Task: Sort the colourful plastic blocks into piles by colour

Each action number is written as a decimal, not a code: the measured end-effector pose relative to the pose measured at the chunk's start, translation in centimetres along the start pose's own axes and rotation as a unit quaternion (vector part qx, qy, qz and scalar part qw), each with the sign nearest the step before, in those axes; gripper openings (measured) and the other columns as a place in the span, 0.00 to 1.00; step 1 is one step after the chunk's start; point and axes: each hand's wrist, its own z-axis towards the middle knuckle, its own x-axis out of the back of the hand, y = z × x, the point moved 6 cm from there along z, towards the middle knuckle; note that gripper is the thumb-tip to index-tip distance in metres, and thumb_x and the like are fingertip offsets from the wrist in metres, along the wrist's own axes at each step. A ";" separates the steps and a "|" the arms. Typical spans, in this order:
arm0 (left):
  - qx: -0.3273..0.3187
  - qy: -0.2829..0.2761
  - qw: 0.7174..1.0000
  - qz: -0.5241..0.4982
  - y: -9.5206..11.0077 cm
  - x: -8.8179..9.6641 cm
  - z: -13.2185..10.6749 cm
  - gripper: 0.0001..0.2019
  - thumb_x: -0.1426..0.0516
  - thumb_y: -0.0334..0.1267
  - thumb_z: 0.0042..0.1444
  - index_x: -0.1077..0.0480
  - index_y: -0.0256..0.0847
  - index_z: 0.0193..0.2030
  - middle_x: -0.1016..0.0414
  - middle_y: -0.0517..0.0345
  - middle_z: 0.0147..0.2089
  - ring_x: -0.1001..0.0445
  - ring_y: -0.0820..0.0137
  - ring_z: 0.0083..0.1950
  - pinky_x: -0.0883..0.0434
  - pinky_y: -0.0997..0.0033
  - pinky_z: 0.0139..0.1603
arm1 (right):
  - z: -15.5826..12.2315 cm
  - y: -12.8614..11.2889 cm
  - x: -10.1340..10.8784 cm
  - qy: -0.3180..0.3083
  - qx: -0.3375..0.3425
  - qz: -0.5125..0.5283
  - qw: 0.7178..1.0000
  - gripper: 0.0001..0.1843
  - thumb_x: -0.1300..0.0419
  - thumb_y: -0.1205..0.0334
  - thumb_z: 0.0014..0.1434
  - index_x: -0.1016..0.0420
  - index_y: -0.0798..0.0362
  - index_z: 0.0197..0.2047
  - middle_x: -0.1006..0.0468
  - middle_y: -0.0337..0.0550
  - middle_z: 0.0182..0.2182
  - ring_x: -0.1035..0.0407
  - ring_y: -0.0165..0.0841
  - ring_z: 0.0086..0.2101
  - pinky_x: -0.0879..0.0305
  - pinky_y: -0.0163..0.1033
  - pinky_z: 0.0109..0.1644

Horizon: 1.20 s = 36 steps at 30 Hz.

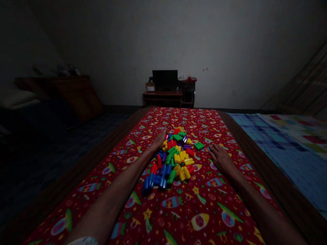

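Your open left hand [159, 141] lay empty against the edge of the heap of bright plastic interlocking blocks [173, 158] at frame centre, while your spread right hand [221, 159] rested empty on the red rocket-print cloth [153, 221], just beside a green block [198, 145]. (They looked light and stiff; you'd pinch one across its long sides.)

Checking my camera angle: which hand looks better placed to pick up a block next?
Probably the left hand: it touches the pile of plastic blocks, while the right hand rests on the red printed cloth, apart from the pile, near a lone green block.
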 end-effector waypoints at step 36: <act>-0.053 -0.019 0.998 -0.019 5.3 -0.4 -6.0 0.34 0.61 0.58 0.65 0.60 0.45 0.73 0.56 0.50 0.75 0.59 0.61 0.75 0.51 0.54 0.72 | -0.1 -0.1 0.2 0.022 0.019 0.010 1.000 0.25 0.59 0.57 0.68 0.28 0.58 0.56 0.27 0.59 0.54 0.36 0.46 0.56 0.40 0.53 0.60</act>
